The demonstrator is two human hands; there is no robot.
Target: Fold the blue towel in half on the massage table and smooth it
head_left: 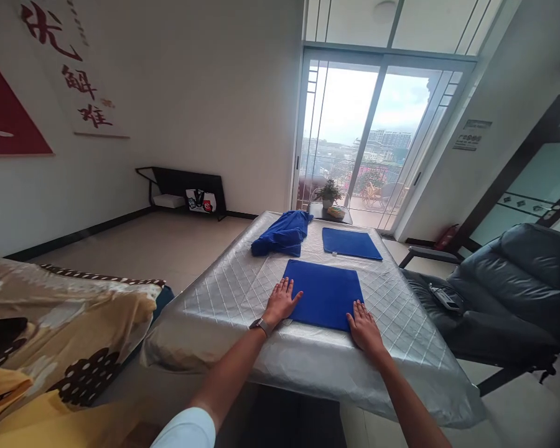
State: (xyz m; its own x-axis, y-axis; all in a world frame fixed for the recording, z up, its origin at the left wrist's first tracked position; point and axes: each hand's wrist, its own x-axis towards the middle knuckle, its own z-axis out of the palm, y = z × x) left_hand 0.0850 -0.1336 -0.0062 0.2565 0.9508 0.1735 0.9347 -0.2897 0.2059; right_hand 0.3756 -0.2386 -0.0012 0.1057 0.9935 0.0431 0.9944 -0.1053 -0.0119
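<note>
A blue cloth [326,291], flat and rectangular, lies near the front of the table with the silver quilted cover [224,311]. My left hand [280,303] rests with fingers spread on its left edge, and a watch is on that wrist. On the right edge lies my right hand [364,325], its fingers stretched out over the near right corner. Beyond is a second flat blue cloth [352,242] with a small white tag at its near edge. A crumpled blue cloth [284,234] is heaped at the far left of the table.
A dark recliner [499,292] with a device on its seat stands along the right side. To the left is a bed or sofa with a patterned cover [88,323]. A potted plant [329,193] stands behind the table, before sliding glass doors.
</note>
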